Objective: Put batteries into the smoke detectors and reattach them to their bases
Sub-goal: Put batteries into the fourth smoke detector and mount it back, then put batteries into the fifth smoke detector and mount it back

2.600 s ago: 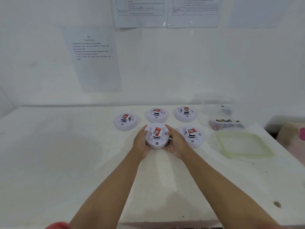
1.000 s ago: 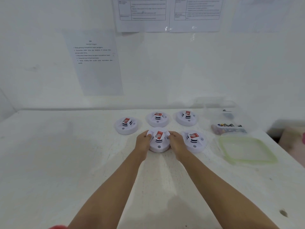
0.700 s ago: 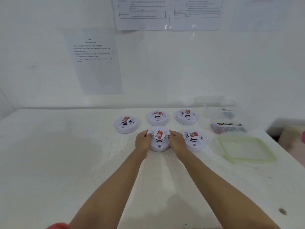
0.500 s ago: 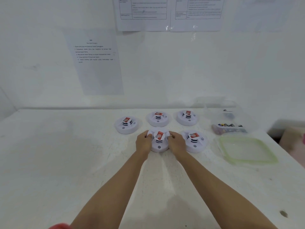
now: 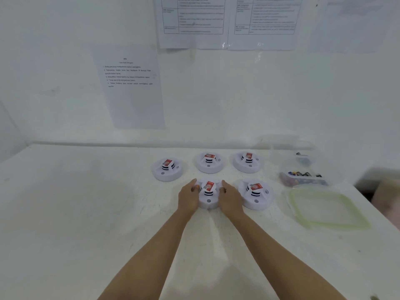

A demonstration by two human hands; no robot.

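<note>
Several round white smoke detectors with red labels stand on the white table (image 5: 86,213). The front middle detector (image 5: 208,197) sits flat on the table between my hands. My left hand (image 5: 188,197) grips its left side and my right hand (image 5: 229,198) grips its right side, fingers curled over the rim. Another detector (image 5: 255,194) stands just to the right, almost touching my right hand. Three more stand behind: one at the left (image 5: 167,168), one in the middle (image 5: 209,162), one at the right (image 5: 247,161).
A clear plastic box (image 5: 303,176) holding batteries stands at the right near the wall. Its green-rimmed lid (image 5: 326,210) lies flat in front of it. Printed sheets hang on the wall behind. The table's right edge runs past the lid.
The detector was held tilted toward me above the table 2.6 s ago; it now rests flat on the table. Over the last second my hands stay on its sides with little movement.
</note>
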